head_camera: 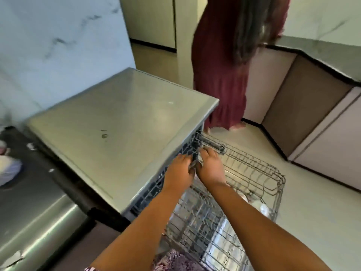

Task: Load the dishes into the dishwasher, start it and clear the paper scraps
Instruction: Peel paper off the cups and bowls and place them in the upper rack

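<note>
Both hands are side by side, nearly touching, at the front of the dishwasher [117, 124]: the left hand [181, 171] curls onto the dark top tray [187, 150], while the right hand [210, 169] lies against it, grip unclear. The wire rack [254, 169] is pulled out with a few pale dishes [261, 208] below, so loading looks part done. The dishwasher looks not yet started, and paper scraps [31, 146] lie on the left worktop [37, 182].

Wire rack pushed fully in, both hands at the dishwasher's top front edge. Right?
No: the head view shows the wire rack pulled out over the floor, not pushed in. The left hand and right hand are at the dishwasher's top front edge.
</note>
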